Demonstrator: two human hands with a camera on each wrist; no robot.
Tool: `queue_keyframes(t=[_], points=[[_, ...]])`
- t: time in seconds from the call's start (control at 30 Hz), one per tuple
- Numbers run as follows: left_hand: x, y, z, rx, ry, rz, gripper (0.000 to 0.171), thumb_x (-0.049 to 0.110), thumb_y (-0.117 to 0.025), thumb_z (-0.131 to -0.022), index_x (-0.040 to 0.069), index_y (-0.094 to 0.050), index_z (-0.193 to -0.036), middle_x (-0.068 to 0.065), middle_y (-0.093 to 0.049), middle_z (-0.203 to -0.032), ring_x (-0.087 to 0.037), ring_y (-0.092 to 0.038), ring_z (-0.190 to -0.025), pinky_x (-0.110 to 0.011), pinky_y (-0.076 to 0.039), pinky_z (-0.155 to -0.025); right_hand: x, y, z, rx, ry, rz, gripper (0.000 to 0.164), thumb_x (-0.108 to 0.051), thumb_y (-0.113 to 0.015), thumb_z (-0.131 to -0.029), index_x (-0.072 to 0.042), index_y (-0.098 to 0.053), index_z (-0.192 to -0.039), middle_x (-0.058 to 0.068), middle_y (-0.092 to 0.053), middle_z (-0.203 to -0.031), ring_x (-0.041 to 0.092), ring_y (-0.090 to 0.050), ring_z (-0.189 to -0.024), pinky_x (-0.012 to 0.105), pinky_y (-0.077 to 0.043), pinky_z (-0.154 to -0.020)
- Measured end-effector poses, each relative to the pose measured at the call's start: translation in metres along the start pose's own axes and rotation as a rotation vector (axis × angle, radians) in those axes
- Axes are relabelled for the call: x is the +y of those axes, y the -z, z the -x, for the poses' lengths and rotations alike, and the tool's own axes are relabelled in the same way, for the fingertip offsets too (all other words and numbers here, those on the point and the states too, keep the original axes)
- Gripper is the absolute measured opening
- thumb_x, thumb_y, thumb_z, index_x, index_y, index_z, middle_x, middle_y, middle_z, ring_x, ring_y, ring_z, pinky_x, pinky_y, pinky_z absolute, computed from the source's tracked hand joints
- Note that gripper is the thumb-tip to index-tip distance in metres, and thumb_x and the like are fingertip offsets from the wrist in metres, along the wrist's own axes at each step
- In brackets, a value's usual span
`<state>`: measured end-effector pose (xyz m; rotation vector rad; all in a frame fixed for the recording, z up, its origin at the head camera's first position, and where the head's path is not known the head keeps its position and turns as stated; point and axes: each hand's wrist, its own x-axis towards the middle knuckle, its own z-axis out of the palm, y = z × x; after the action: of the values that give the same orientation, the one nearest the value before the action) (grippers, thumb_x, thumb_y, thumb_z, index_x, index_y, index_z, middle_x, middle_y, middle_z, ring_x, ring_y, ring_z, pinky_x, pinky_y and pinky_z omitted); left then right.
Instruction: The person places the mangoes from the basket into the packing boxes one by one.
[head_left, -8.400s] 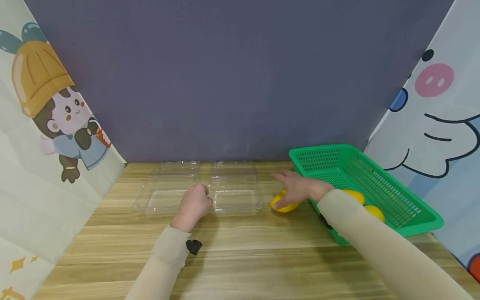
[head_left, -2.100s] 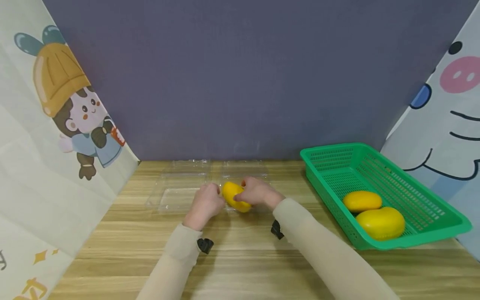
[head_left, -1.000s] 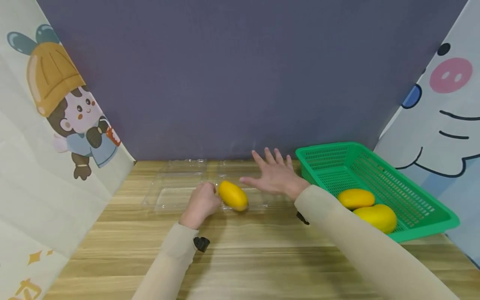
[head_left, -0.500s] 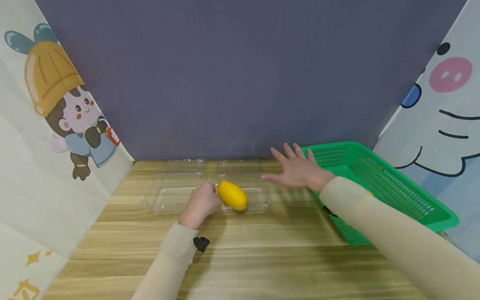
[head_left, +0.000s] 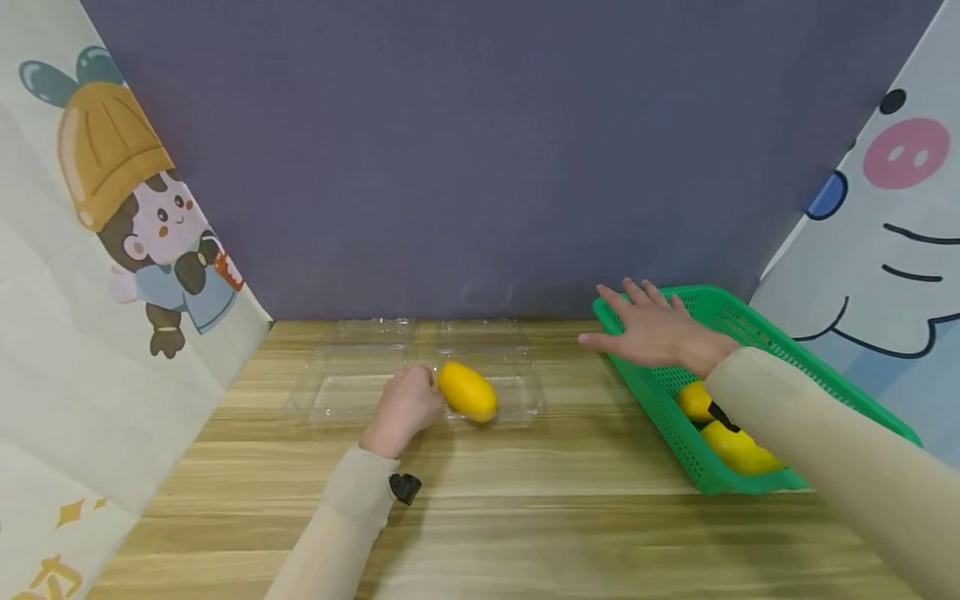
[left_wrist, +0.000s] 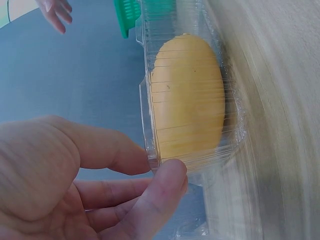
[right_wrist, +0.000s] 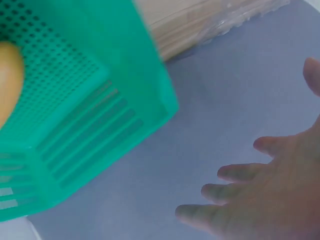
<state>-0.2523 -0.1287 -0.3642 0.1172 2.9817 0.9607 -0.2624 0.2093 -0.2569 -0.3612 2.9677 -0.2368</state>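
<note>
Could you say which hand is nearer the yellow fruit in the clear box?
Left: the left hand pinches the clear box beside the fruit; the right hand is farther right, by the green basket.

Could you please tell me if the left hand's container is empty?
The container isn't empty: the left wrist view shows a yellow fruit behind its clear wall.

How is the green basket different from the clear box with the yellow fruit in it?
The green basket has lots of little holes, but the clear box is see-through with smooth-looking sides. The green basket is bigger than the clear box. Two yellow fruits show in the green basket, but only one yellow fruit sits in the clear box. Both are open on top.
</note>
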Motion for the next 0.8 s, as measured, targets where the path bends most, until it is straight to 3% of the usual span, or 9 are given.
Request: queue_keyframes(t=[0.53, 0.8], points=[[0.000, 0.000, 0.000, 0.007, 0.001, 0.000, 0.034, -0.002, -0.060, -0.079, 0.016, -0.035, -0.063, 0.002, -0.033, -0.058, -0.011, -0.028, -0.047, -0.024, -0.024, -0.043, 0.077, -0.005, 0.013, 0.018, 0.000, 0.013, 0.098, -0.068, -0.047, -0.097, -0.001, -0.016, -0.161, 0.041, -0.006, -0.159, 0.065, -0.004, -0.142, 0.081, -0.006, -0.105], [0.000, 0.000, 0.000, -0.002, 0.001, -0.017, 0.034, 0.000, -0.061, -0.080, 0.016, -0.036, -0.064, 0.002, -0.033, -0.059, -0.011, -0.028, -0.048, -0.024, -0.025, -0.043, 0.107, -0.018, 0.019, -0.034, -0.024, -0.034, 0.100, -0.065, -0.054, -0.095, 0.005, -0.019, -0.158, 0.046, -0.007, -0.155, 0.070, -0.005, -0.137, 0.082, -0.008, -0.104]])
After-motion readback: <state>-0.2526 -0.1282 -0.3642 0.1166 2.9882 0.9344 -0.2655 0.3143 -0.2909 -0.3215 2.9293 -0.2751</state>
